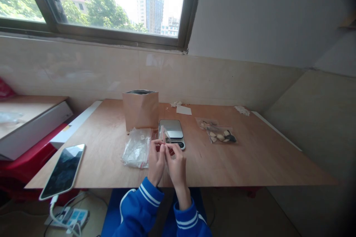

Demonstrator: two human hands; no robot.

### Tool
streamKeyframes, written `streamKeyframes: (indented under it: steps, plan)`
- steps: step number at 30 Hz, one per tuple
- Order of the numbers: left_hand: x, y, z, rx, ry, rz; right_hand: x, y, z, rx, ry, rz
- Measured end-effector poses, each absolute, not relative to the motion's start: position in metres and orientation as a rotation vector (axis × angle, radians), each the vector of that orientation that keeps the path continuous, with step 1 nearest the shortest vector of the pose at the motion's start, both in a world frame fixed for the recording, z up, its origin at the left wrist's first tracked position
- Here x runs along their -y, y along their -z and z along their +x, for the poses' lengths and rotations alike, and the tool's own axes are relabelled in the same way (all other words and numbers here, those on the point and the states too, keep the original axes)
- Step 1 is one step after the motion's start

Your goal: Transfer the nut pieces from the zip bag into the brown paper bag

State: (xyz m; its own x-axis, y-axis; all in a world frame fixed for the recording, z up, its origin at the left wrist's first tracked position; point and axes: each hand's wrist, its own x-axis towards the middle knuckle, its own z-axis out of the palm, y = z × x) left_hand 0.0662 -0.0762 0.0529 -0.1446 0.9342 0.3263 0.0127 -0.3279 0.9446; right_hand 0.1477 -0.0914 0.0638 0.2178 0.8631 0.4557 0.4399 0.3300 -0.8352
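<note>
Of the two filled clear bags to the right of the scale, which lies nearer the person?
The front bag, with pale pieces and something dark toward its right end; the rear bag lies behind it, farther left.

Right of the flat silver-topped scale (172, 129), the light-brown wooden tabletop (205, 164) is open up to the clear zip bags of stones (221, 135); left, the upright kraft-paper pouch (141, 111) blocks passage.

both bare hands (167, 161) raised close together, fingertips (163, 145) pinched and meeting, forearms in blue sleeves (164, 213) reaching forward
</note>
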Motion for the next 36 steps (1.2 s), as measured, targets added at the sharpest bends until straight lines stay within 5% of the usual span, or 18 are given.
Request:
streamKeyframes:
  steps: [36]
  plan:
    - [0.067,-0.072,0.051,-1.035,-1.414,1.657,0.089,-0.088,0.163,1.446,-0.621,-1.096]
